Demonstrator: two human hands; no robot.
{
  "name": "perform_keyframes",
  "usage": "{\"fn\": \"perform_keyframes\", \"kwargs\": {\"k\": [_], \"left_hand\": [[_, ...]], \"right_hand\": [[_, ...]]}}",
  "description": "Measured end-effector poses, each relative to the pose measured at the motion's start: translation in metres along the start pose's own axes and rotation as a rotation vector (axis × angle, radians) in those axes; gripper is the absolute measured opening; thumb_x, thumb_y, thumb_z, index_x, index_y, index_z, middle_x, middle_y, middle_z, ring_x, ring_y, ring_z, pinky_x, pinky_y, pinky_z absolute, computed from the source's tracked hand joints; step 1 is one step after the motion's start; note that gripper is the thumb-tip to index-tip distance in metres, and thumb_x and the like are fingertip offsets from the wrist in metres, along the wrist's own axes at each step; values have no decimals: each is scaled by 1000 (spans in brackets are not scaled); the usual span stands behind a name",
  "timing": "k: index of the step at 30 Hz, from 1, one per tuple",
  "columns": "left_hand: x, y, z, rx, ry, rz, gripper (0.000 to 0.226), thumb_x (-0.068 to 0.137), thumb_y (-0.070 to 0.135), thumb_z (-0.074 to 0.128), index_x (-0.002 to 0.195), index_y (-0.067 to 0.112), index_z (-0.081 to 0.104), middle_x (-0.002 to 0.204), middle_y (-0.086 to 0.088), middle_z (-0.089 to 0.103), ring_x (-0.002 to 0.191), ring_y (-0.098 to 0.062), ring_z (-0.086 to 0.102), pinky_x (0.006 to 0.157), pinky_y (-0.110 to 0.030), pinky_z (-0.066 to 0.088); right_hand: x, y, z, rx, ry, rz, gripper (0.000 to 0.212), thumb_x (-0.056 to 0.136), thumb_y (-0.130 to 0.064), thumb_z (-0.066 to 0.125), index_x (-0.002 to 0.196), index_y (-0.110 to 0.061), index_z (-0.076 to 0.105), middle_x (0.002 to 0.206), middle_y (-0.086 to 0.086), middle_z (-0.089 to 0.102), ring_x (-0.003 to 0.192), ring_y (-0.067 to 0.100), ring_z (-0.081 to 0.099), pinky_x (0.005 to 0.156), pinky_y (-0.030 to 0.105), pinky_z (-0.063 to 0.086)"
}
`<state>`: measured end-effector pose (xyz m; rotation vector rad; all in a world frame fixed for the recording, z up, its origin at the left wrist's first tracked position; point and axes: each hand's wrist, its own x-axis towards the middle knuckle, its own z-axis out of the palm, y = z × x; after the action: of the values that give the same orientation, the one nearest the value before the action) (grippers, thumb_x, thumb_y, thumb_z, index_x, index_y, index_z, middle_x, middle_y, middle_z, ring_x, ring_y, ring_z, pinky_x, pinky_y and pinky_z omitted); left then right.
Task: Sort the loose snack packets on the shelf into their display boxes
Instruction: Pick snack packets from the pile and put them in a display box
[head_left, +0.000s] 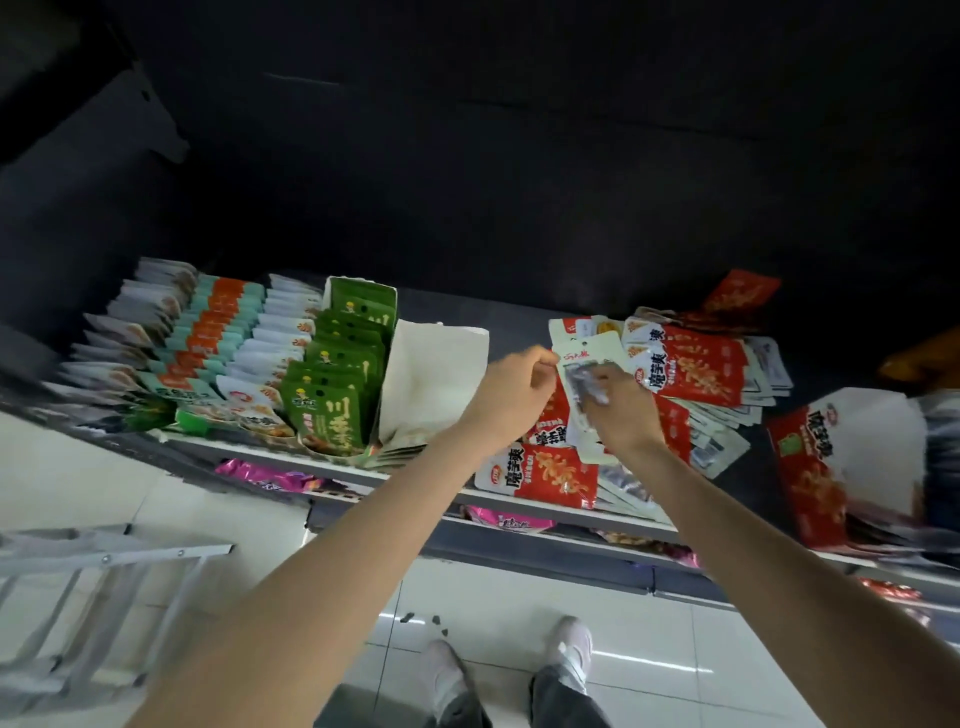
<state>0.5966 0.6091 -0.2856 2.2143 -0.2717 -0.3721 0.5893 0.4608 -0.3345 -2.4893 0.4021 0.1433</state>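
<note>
Nearest to us, our shoes (571, 642) stand on the pale tiled floor (675, 670), with a metal stepladder (88, 587) well off to the left of our arms. Both bare forearms reach up and forward to the shelf (519, 501). Our right hand (621, 410) grasps a white packet (587, 395) with a clear window, fingers curled over its middle, holding it up above the loose heap. Our left hand (514, 387) is loosely clenched, its thumb and fingertips pinching at the top left corner of that same packet. Directly under both hands lies a red packet (550, 475) with white end panel, at the shelf's front edge, and more red packets (696, 369) and silvery ones spread in a jumble beyond and to the right of the right hand. Further right of that hand a red-and-white display box (841, 462) sits tilted. Just left of the left hand stands an open white carton (431, 374), seemingly holding nothing above its rim. Beside it, further left, green packets (337, 379) stand in a neat file, then rows of white, orange-and-teal and grey ones (208, 338). Beyond everything the shelf back is dark.
</note>
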Motion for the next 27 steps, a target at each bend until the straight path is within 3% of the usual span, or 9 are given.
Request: {"fn": "perform_keyframes", "kwargs": {"k": [4, 7, 9, 13, 16, 19, 21, 23, 27], "left_hand": [[33, 1, 45, -73, -97, -244, 33, 97, 17, 42, 128, 8, 50, 132, -12, 55, 120, -27, 53, 98, -32, 40], [48, -9, 65, -163, -64, -403, 28, 95, 12, 41, 120, 3, 53, 125, -18, 57, 116, -33, 54, 98, -36, 41], [53, -15, 72, -225, -31, -470, 27, 96, 11, 41, 117, 1, 54, 123, -19, 58, 116, -33, 55, 99, -37, 42], [56, -16, 71, -358, -21, -512, 29, 93, 7, 47, 121, 4, 54, 121, -11, 60, 113, -26, 56, 86, -25, 41], [53, -9, 62, -428, -135, -489, 33, 91, 16, 54, 123, 9, 53, 124, -2, 59, 110, -19, 57, 95, -30, 44], [49, 2, 46, -503, -53, -431, 37, 92, 22, 54, 128, 12, 48, 130, -3, 57, 115, -20, 56, 93, -27, 43], [44, 8, 29, -562, 167, -367, 33, 91, 17, 58, 122, 11, 48, 124, -5, 60, 113, -21, 57, 90, -30, 47], [36, 11, 7, -559, 347, -247, 19, 88, 11, 60, 104, 12, 51, 112, -10, 65, 105, -22, 62, 88, -41, 54], [8, 3, -43, -418, 405, -51, 11, 86, 7, 62, 88, 13, 52, 94, -3, 68, 89, -15, 66, 75, -34, 57]], "right_hand": [[19, 28, 17, -141, -129, 92, 80, 85, -32, 65, 146, -12, 17, 145, 17, 30, 137, 33, 28, 107, 43, 36], [24, 38, 31, -359, -214, 61, 90, 83, -38, 66, 147, -11, 10, 151, 23, 15, 143, 37, 12, 112, 47, 29], [26, 40, 32, -471, -251, 15, 76, 87, -35, 62, 144, -8, 21, 147, 28, 20, 140, 41, 16, 108, 49, 36], [21, 32, 4, -573, -203, -171, 34, 94, -5, 42, 127, 3, 47, 121, 25, 53, 113, 36, 53, 90, 41, 47], [20, 33, -24, -345, -108, -189, 30, 94, 2, 37, 120, 1, 54, 107, 19, 62, 82, 24, 61, 74, 33, 52], [14, 26, -48, 295, -41, 13, 25, 94, -6, 36, 103, 0, 59, 78, 23, 58, 59, 18, 44, 48, 25, 37], [8, 13, -58, 537, -35, 57, 24, 94, -6, 39, 93, -2, 63, 84, 22, 64, 70, 20, 53, 60, 26, 41], [1, -9, -65, 595, -78, 34, 23, 91, -4, 44, 87, -8, 65, 82, 5, 67, 76, 14, 58, 62, 23, 45], [-8, -46, -58, 565, -143, -74, 14, 92, -11, 56, 103, -13, 63, 101, 0, 69, 87, 14, 67, 75, 29, 55]]}}
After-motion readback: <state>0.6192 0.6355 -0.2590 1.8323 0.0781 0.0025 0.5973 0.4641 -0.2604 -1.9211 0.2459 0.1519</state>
